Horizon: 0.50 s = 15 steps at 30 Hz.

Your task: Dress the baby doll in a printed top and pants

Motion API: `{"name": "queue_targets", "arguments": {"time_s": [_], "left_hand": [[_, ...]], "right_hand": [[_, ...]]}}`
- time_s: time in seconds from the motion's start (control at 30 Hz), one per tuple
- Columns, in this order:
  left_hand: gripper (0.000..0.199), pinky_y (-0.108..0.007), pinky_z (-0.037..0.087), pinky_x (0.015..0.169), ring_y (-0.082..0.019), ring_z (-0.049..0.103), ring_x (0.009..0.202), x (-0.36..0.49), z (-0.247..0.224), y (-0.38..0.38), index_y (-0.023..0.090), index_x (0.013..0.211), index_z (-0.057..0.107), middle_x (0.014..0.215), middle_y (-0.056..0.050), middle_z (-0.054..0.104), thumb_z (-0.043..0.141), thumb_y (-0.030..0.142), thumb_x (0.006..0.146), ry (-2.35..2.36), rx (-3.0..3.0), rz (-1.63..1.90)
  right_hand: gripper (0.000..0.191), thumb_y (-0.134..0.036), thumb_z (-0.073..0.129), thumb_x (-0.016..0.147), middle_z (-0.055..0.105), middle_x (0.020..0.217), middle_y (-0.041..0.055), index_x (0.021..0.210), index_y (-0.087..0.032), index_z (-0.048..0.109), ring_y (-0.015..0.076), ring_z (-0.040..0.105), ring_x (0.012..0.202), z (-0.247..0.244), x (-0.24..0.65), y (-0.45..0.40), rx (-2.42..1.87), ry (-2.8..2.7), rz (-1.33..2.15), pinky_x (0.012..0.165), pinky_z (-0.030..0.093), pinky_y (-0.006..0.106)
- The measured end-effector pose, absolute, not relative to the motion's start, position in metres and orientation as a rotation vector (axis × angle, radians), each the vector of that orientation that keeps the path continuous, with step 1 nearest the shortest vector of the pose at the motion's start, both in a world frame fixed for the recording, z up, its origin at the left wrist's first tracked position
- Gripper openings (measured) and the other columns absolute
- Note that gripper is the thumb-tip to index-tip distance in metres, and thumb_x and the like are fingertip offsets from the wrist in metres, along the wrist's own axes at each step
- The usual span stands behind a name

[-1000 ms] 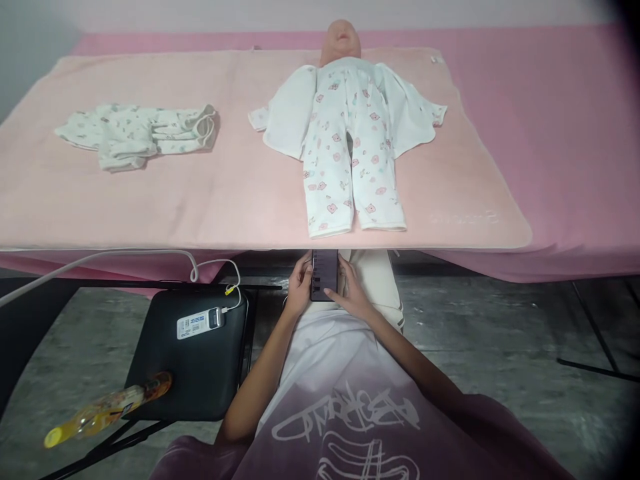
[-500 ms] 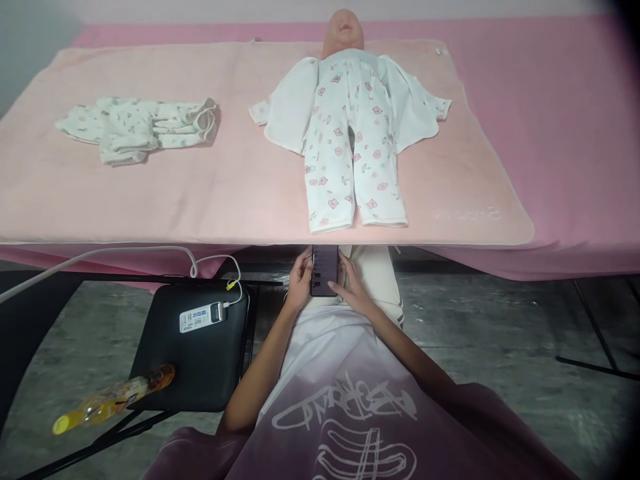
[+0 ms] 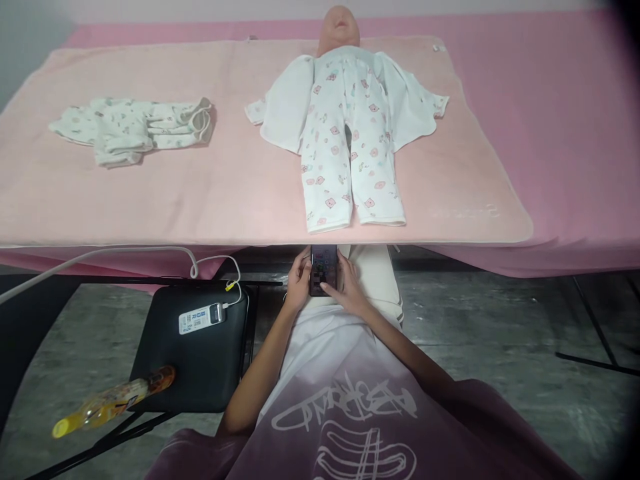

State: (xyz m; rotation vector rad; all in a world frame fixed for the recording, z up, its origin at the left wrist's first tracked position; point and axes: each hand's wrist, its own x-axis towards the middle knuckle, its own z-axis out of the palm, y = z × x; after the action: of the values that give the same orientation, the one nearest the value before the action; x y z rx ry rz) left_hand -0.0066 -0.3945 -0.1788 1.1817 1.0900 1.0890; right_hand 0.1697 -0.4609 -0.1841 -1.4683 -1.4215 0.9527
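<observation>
Low in my lap, just below the table's edge, a dark smartphone [image 3: 324,270] lies between my two hands with its screen facing up. My left hand [image 3: 299,280] grips its left side, thumb along the edge. Around the right side curls my right hand [image 3: 351,285], its thumb over the lower part of the screen. On the table beyond, a baby doll [image 3: 340,30] lies on its back. White baby trousers [image 3: 327,160] with pink animal prints are laid out on it, over a white top [image 3: 287,100] with its sleeves spread.
Folded printed baby clothes [image 3: 133,130] lie left on the pink mat [image 3: 225,193]. A black stool [image 3: 200,373] at my left carries a cabled white power bank [image 3: 201,319] and a bottle [image 3: 110,403] with a yellow cap. Metal legs [image 3: 595,323] stand at the right.
My right thumb has shifted left over the phone, and the screen shows a different, darker picture. The view has moved slightly; the doll and clothes lie as before.
</observation>
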Motion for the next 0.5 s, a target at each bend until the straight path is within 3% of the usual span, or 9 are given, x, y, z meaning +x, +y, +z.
{"name": "queue_targets", "arguments": {"time_s": [0.13, 0.3, 0.37, 0.5], "left_hand": [[0.068, -0.049, 0.055, 0.126, -0.029, 0.073, 0.138, -0.007, -0.180, -0.395, 0.022, 0.158, 0.066, 0.153, -0.016, 0.073, 0.071, 0.064, 0.104, 1.090, 1.175, 1.085], [0.070, -0.048, 0.056, 0.124, -0.030, 0.073, 0.137, -0.007, -0.182, -0.394, 0.022, 0.159, 0.064, 0.152, -0.017, 0.073, 0.071, 0.064, 0.104, 1.073, 1.166, 1.080], [0.070, -0.049, 0.055, 0.125, -0.030, 0.072, 0.139, -0.007, -0.183, -0.394, 0.023, 0.159, 0.064, 0.152, -0.017, 0.073, 0.071, 0.065, 0.104, 1.070, 1.163, 1.081], [0.068, -0.049, 0.053, 0.128, -0.030, 0.070, 0.142, -0.007, -0.182, -0.395, 0.023, 0.158, 0.065, 0.154, -0.017, 0.072, 0.072, 0.064, 0.104, 1.079, 1.167, 1.088]], "right_hand": [[0.085, -0.066, 0.060, 0.108, 0.041, 0.176, 0.0147, 0.178, -0.029, 0.030, 0.0304, 0.042, 0.164, -0.183, 0.176, -0.462, -1.391, -1.293, 1.072, 0.139, 0.035, 0.055], [0.095, -0.065, 0.074, 0.099, 0.046, 0.171, 0.0185, 0.176, -0.024, 0.035, 0.0320, 0.049, 0.157, -0.188, 0.175, -0.457, -1.374, -1.290, 1.019, 0.133, 0.045, 0.053], [0.094, -0.065, 0.078, 0.096, 0.053, 0.164, 0.0197, 0.172, -0.022, 0.041, 0.0328, 0.055, 0.149, -0.191, 0.174, -0.451, -1.402, -1.263, 0.969, 0.128, 0.049, 0.053], [0.070, -0.067, 0.063, 0.105, 0.067, 0.141, 0.0163, 0.159, -0.023, 0.055, 0.0285, 0.066, 0.131, -0.193, 0.173, -0.439, -1.435, -1.103, 0.972, 0.119, 0.055, 0.049]]}}
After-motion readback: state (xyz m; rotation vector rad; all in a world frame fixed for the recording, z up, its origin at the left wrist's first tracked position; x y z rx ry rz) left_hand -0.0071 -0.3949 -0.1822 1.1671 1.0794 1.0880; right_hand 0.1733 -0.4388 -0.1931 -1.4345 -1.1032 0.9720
